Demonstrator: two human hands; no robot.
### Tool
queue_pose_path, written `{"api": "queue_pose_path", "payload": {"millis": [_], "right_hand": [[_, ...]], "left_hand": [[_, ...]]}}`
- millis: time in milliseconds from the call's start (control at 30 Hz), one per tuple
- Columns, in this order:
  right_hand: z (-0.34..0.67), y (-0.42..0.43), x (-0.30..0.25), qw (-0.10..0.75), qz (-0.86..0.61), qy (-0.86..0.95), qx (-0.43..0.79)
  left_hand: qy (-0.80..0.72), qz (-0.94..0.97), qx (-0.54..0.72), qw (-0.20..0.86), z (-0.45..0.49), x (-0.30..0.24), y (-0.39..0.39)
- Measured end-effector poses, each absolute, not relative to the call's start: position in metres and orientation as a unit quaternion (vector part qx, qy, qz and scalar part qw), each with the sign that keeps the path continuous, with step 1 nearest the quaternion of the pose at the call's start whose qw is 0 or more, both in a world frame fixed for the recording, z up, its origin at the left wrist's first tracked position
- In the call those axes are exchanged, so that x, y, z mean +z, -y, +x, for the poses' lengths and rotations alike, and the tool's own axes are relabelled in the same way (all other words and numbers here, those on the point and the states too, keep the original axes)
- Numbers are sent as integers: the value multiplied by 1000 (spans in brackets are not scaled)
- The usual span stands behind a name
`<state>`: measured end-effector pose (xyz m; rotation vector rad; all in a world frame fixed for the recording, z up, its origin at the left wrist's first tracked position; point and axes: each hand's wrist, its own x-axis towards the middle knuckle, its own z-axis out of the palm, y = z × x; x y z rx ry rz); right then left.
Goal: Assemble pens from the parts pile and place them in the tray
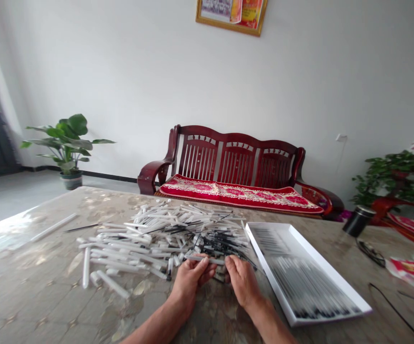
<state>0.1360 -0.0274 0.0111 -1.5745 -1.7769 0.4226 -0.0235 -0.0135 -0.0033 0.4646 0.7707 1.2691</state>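
Observation:
A slim pen with a pale barrel (214, 261) lies level between my two hands. My left hand (187, 282) pinches it with thumb and fingers near its left end. At its right end, the fingers of my right hand (242, 281) close around the tip, hiding it. Just beyond my hands spreads a heap of loose white pen barrels (121, 248), with dark pen parts (217, 241) gathered on its right side. A white shallow box (348, 282) stands right of my right hand, holding rows of pens (307, 282) with dark ends.
The patterned table (49, 306) carries a lone white tube (54, 227) at left. Toward the right are a black cylindrical container (359, 220), a dark cable (389, 303) and a red-and-white plastic packet (408, 271). A wooden bench (237, 162) stands behind the table.

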Motion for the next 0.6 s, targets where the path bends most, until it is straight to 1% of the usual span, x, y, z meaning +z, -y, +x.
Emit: {"api": "queue_pose_path", "payload": {"millis": [133, 300, 467, 600], "right_hand": [[135, 28, 12, 373, -579, 713, 130], [135, 27, 10, 375, -602, 678, 192], [137, 26, 8, 391, -574, 699, 170], [136, 24, 3, 399, -597, 665, 206]], "left_hand": [[-346, 212, 575, 711, -23, -3, 14], [-350, 219, 572, 709, -23, -2, 14], [-346, 216, 575, 709, -23, -2, 13], [-344, 229, 573, 708, -23, 0, 14]]}}
